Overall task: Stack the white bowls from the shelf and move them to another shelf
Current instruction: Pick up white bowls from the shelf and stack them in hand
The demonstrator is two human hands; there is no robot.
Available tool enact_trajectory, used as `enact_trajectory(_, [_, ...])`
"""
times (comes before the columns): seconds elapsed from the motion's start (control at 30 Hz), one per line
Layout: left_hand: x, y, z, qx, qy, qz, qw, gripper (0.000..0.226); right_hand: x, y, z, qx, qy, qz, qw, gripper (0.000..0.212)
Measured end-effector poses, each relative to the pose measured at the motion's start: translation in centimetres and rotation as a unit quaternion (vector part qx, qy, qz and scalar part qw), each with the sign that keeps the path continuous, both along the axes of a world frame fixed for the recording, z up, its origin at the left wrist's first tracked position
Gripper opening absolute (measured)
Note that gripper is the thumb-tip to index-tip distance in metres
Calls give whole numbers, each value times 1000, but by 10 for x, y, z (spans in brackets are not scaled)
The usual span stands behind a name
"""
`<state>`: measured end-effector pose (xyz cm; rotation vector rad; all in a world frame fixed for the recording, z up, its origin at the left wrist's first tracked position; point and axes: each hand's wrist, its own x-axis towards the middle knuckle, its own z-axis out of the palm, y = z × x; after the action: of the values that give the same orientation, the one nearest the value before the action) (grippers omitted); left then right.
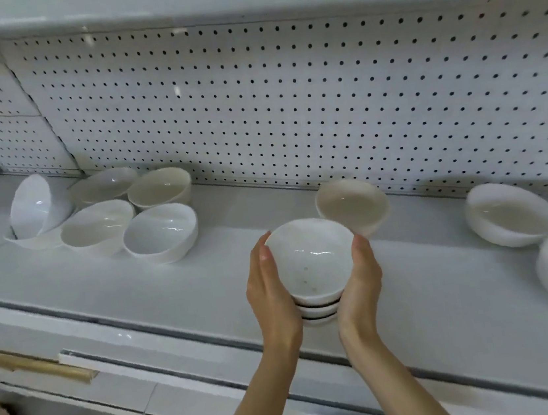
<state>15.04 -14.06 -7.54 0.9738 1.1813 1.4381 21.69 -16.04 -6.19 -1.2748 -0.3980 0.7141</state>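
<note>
Head view: we see the stack of bowls (311,271) over the front part of the white shelf (206,284), and we place everything else from it; its top bowl holds a few small dark specks, and beneath it we count the rims of at least two more nested bowls; whether the stack's foot touches the shelf we cannot tell. The left hand (269,290) and the right hand (357,280) cup it from opposite sides, palms pressed to its walls, thumbs lying up toward the top rim; the other fingers are hidden behind it. Just behind and to the right of the stack stands a single bowl (351,204), near the right thumb; well to the left of the stack we count six bowls (160,233) in a cluster, one of them a tilted bowl (41,205) leaning on its side inside another; well to the right of the stack lie three more bowls (513,212), partly cut by the frame edge; behind the stack rises the pegboard (285,85).
</note>
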Motion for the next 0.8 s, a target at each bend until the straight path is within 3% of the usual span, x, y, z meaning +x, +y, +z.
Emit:
enact_trajectory(0.27, [-10,6,0,-7,6,-81,997,55,-11,-1,-7,7,17,-51,999,47])
enact_trajectory(0.33, [-13,8,1,-5,2,-96,995,48,-14,1,-8,11,25,-68,997,51])
enact_trajectory(0.43, [-17,10,2,-4,1,-120,993,44,-15,2,-10,9,24,-85,996,41])
enact_trajectory(0.63, [-24,29,-6,-46,-33,-186,981,69,-18,-4,-14,24,52,-117,992,45])
enact_trajectory(0.8, [-19,28,-3,-61,-60,-182,979,56,-27,-4,-17,35,101,-121,987,45])
